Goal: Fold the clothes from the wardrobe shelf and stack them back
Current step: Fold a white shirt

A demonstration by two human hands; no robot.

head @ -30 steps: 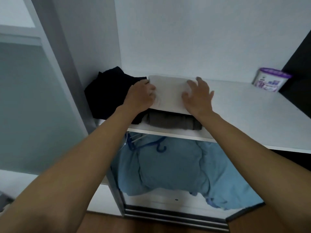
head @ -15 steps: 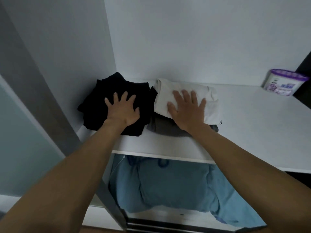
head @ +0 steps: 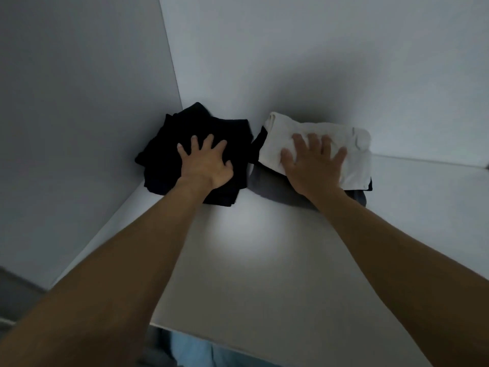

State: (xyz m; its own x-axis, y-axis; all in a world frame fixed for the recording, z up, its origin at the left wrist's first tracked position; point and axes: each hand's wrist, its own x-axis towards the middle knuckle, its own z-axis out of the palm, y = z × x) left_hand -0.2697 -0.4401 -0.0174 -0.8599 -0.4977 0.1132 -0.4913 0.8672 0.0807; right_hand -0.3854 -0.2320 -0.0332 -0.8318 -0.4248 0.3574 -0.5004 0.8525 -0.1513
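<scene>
The left hand (head: 205,165), fingers spread, presses a rumpled black pile (head: 164,160). The right hand (head: 312,168), fingers apart, flattens a folded white garment (head: 354,154) atop grey clothing (head: 267,186).

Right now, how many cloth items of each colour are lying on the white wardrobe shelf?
Black crumpled cloth pile: 1, under the left hand
White folded cloth: 1, under the right hand
Grey folded cloth: 1, beneath the white one
Total: 3; a dark edge between white and grey may be a fourth.
</scene>
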